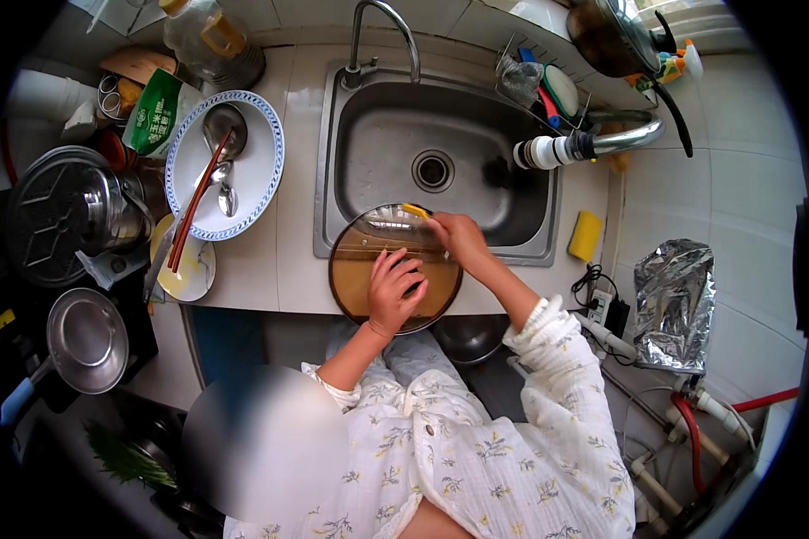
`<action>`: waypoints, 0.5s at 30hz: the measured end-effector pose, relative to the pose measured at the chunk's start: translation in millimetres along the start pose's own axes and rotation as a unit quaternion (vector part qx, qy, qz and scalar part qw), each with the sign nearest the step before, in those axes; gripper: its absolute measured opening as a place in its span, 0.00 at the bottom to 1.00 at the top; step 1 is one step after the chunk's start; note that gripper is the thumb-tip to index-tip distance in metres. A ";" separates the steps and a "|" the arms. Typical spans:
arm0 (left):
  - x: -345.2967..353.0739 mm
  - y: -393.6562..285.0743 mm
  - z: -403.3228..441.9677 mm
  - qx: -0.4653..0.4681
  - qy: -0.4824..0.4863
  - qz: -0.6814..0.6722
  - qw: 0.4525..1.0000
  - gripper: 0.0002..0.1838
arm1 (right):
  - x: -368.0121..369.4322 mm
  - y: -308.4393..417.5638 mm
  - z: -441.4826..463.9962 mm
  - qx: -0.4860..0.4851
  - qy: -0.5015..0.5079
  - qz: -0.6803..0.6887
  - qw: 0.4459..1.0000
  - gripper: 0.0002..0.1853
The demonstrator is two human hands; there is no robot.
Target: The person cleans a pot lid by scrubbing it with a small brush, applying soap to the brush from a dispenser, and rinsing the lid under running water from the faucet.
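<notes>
A round glass pot lid (355,260) with a dark rim lies over the sink's front edge and the counter, jutting past the counter toward me. My left hand (394,292) is on the middle of the lid, fingers curled around its centre; the knob is mostly hidden. Up at the lid's far right rim, my right hand (461,241) is closed on a thin yellow sponge (413,211), whose end shows beyond the fingers. The sponge touches the rim. Behind the lid is the steel sink (377,144) with its drain.
Left of the sink stands a blue-rimmed bowl (261,198) with a ladle, spoons and red chopsticks (189,220). A small pan (87,341) is farther left. To the right are another yellow sponge (585,235), a dish rack with brushes, a faucet pipe and a foil-covered object (674,305).
</notes>
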State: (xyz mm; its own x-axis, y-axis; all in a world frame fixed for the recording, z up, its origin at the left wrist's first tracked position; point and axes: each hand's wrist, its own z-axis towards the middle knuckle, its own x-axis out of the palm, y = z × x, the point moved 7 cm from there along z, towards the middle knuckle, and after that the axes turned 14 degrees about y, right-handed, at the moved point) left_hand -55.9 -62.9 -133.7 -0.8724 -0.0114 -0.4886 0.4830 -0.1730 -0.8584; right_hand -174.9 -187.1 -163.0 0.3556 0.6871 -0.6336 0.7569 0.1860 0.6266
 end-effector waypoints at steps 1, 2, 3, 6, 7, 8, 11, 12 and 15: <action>-0.7 0.1 2.1 0.000 0.005 0.002 1.000 0.07 | 5.4 11.3 11.2 -0.009 0.002 -0.003 1.000 0.13; -2.1 0.1 3.8 -0.001 0.010 0.004 1.000 0.07 | 8.1 19.2 16.3 -0.018 0.003 -0.006 1.000 0.13; -3.6 -0.2 4.5 -0.002 0.015 0.006 1.000 0.06 | 4.4 20.9 13.5 -0.024 -0.005 -0.008 1.000 0.13; -10.3 -0.1 7.9 0.002 0.018 0.042 0.999 0.07 | -18.0 -1.2 -8.2 -0.008 -0.006 -0.016 1.000 0.13; -11.0 0.7 8.4 -0.008 0.012 0.039 0.999 0.07 | -22.1 -21.7 -22.7 0.021 0.011 -0.012 1.000 0.13; -11.2 1.2 8.0 -0.019 0.006 0.036 0.999 0.07 | -22.6 -36.2 -34.3 0.050 0.029 -0.009 0.998 0.13; -9.4 3.3 8.3 -0.021 -0.002 0.013 1.000 0.07 | -17.5 -46.0 -51.5 0.078 0.040 0.015 0.996 0.13; -8.5 4.4 7.8 -0.016 0.000 0.004 1.000 0.06 | -17.1 -42.2 -46.4 0.069 0.036 0.017 0.997 0.13; -4.7 6.1 8.1 0.003 0.017 0.017 1.000 0.07 | -13.4 -18.6 -12.7 0.030 0.021 0.011 0.999 0.14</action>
State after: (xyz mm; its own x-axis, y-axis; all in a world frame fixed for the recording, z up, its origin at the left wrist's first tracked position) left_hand -49.5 -71.9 -135.4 -0.8525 0.0167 -0.5225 0.5116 -0.1792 -0.8403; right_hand -200.7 -190.8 -160.4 0.3507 0.7196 -0.5992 0.7811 0.1282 0.6111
